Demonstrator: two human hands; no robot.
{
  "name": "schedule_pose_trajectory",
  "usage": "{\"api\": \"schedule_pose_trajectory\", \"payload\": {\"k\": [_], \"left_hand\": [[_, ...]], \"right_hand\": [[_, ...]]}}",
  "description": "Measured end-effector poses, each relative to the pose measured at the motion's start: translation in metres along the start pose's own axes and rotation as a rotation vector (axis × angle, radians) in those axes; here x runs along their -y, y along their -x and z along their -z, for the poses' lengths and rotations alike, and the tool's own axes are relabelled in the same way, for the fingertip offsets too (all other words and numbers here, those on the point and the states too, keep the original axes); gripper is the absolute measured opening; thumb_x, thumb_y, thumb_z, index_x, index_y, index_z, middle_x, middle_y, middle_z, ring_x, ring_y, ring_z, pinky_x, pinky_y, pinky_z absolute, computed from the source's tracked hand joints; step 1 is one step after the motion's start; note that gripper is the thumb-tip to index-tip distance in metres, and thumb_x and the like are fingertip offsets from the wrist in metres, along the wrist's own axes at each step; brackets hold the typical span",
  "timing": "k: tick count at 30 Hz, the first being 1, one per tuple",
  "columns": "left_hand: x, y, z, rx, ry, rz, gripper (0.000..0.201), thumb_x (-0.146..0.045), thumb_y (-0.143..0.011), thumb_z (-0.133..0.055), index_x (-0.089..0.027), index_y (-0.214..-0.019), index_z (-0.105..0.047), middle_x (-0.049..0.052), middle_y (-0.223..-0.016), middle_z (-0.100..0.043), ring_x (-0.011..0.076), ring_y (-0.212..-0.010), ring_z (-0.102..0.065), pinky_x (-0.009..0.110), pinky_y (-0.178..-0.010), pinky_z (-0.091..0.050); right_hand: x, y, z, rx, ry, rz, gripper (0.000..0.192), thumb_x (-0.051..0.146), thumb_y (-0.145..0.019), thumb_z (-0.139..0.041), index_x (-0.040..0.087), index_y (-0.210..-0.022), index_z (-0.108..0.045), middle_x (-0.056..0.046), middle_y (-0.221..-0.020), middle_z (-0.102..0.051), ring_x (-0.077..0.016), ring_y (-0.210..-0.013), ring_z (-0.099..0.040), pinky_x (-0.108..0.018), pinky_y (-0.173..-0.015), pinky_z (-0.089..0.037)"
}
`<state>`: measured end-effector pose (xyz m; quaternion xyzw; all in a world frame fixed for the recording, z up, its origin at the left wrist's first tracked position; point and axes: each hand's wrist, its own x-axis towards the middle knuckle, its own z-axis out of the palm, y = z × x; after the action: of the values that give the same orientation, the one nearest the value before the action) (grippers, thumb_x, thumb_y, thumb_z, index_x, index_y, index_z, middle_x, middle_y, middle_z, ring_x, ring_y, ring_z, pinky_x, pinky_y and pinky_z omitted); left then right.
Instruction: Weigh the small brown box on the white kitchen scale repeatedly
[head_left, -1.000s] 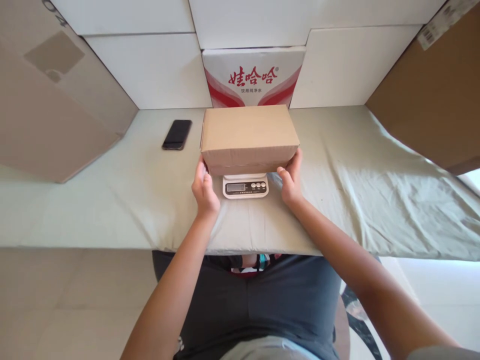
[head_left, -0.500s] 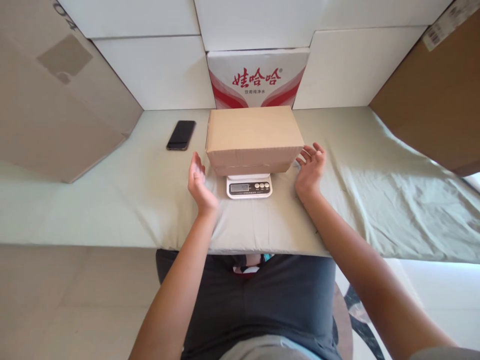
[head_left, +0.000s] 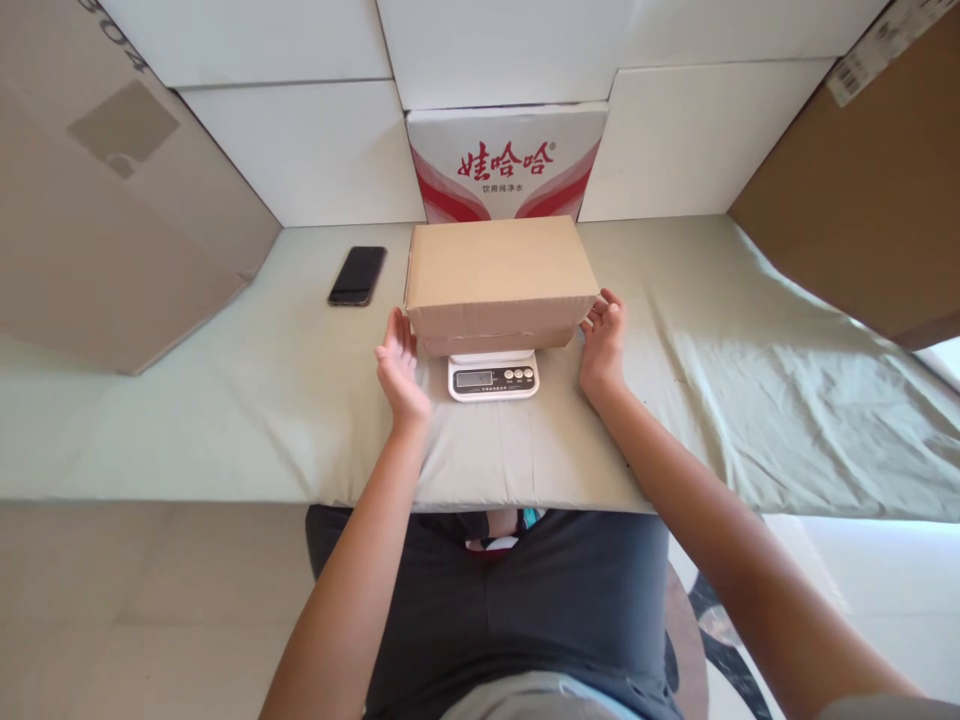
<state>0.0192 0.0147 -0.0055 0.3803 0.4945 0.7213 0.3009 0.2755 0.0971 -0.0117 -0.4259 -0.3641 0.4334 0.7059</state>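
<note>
A closed brown cardboard box (head_left: pixel 501 275) rests on a small white digital scale (head_left: pixel 493 375) on the table. My left hand (head_left: pixel 399 368) stands just left of the box's lower left corner, palm turned toward it, fingers spread. My right hand (head_left: pixel 602 342) is at the box's right front corner, palm inward, fingertips at its edge. Whether either hand touches the cardboard is unclear. Neither hand holds anything.
A black phone (head_left: pixel 357 274) lies left of the box on the pale green cloth (head_left: pixel 750 380) covering the table. A red-and-white printed carton (head_left: pixel 506 160) stands behind the box. Large brown cartons (head_left: pixel 112 200) (head_left: pixel 862 190) flank both sides; white panels form the back wall.
A second ago both hands were holding the box on the scale. They let go and spread outward, and have now moved back in beside the box.
</note>
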Motion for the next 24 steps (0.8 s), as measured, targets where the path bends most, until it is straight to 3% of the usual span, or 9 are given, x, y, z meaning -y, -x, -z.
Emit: {"api": "schedule_pose_trajectory", "payload": {"k": [7, 11, 17, 20, 24], "left_hand": [[-0.002, 0.004, -0.002, -0.009, 0.017, 0.044, 0.095, -0.088, -0.093, -0.032, -0.022, -0.158, -0.057, 0.014, -0.17, -0.05, 0.0276, -0.162, -0.042, 0.038, -0.131, -0.035], [0.0, 0.004, -0.001, -0.008, 0.02, 0.028, 0.096, -0.088, -0.093, -0.032, -0.021, -0.157, -0.058, 0.016, -0.168, -0.051, 0.0282, -0.16, -0.045, 0.038, -0.13, -0.037], [0.0, 0.008, -0.001, 0.02, -0.079, -0.068, 0.099, -0.089, -0.093, -0.031, -0.018, -0.156, -0.058, 0.017, -0.167, -0.053, 0.0299, -0.16, -0.045, 0.04, -0.13, -0.038], [-0.001, 0.009, -0.001, 0.028, -0.096, -0.111, 0.098, -0.087, -0.095, -0.03, -0.017, -0.159, -0.054, 0.017, -0.169, -0.05, 0.0296, -0.161, -0.043, 0.039, -0.131, -0.037], [-0.002, 0.008, -0.001, 0.022, -0.121, -0.138, 0.094, -0.084, -0.097, -0.027, -0.02, -0.16, -0.054, 0.015, -0.168, -0.052, 0.0276, -0.161, -0.043, 0.037, -0.13, -0.038]], "right_hand": [[0.0, 0.004, -0.001, 0.054, -0.002, 0.002, 0.061, 0.079, -0.08, -0.059, 0.033, -0.121, -0.057, -0.004, -0.125, -0.067, -0.0231, -0.125, -0.066, -0.047, -0.118, -0.047], [0.0, 0.004, 0.001, 0.075, 0.023, 0.002, 0.064, 0.08, -0.081, -0.056, 0.032, -0.123, -0.057, -0.007, -0.134, -0.065, -0.0268, -0.132, -0.064, -0.052, -0.123, -0.044], [0.007, 0.023, 0.001, 0.19, 0.167, 0.195, 0.067, 0.075, -0.091, -0.05, 0.041, -0.148, -0.049, -0.001, -0.169, -0.043, -0.0316, -0.161, -0.041, -0.059, -0.135, -0.033], [0.007, 0.029, 0.002, 0.265, 0.184, 0.255, 0.067, 0.074, -0.096, -0.046, 0.045, -0.156, -0.043, 0.002, -0.174, -0.038, -0.0314, -0.168, -0.031, -0.059, -0.138, -0.029], [0.001, 0.028, 0.002, 0.31, 0.142, 0.251, 0.065, 0.074, -0.097, -0.047, 0.047, -0.156, -0.043, 0.004, -0.175, -0.04, -0.0318, -0.169, -0.031, -0.061, -0.14, -0.027]]}}
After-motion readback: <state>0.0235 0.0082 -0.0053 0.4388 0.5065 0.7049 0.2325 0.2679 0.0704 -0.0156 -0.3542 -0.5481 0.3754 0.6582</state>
